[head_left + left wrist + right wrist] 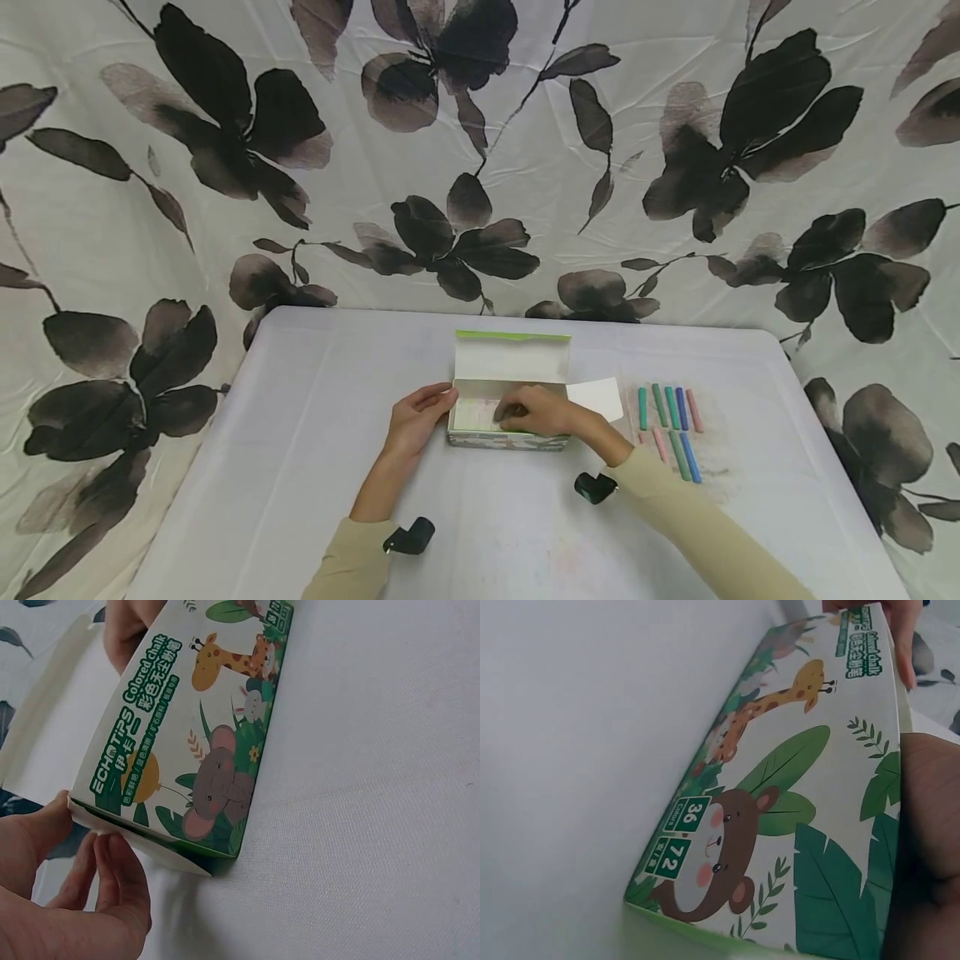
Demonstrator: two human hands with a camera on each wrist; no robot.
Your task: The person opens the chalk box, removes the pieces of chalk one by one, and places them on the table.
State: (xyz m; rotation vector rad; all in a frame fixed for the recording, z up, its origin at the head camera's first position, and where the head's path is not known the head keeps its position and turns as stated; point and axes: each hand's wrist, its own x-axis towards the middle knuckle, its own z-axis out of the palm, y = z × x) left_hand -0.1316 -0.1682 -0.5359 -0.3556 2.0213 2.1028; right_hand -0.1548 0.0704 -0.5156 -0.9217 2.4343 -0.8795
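An animal-printed box of colored chalk (506, 442) stands on the table, its lid (512, 358) raised at the back. At the box's left end is my left hand (417, 419); the left wrist view shows its thumb and fingers pinching the end flap (142, 838). My right hand (542, 410) reaches over the front edge, its bent fingers down inside the box. Whether those fingers hold anything is hidden, also in the right wrist view, where the front panel (825, 802) blocks the inside. Pale contents (477, 414) show left of these fingers.
Several chalk sticks in green, blue and pink, among them a blue stick (691, 457), lie in two rows right of the box. A white side flap (600, 397) sticks out towards them. Chalk dust marks the white table (300, 467). Behind hangs a flower-patterned cloth (337, 167).
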